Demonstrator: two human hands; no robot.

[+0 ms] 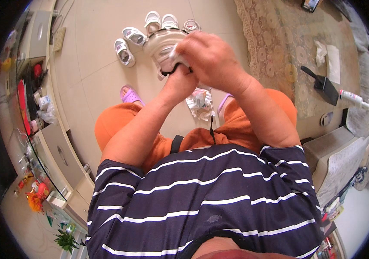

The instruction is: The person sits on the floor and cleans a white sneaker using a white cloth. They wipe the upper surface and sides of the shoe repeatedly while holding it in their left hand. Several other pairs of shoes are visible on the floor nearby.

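A pale sneaker [165,48] with a dark-edged opening is held up in front of me. My left hand [184,81] grips it at its near, open end, with the fingers partly hidden. Over its right side is my right hand [212,58], blurred, pinching a white cloth or wipe [176,56] against the shoe. Below my hands, on the floor between my feet, lies a crumpled white wrapper or packet [200,102]; what is in it is hard to tell.
Beyond the held shoe, several white sneakers [124,53] stand on the tiled floor. At left runs a glass-topped cabinet [58,149]. On the right, a lace-covered table [275,64] bears tissues [333,63], a black box-like holder [327,90] and a white pump bottle [354,98].
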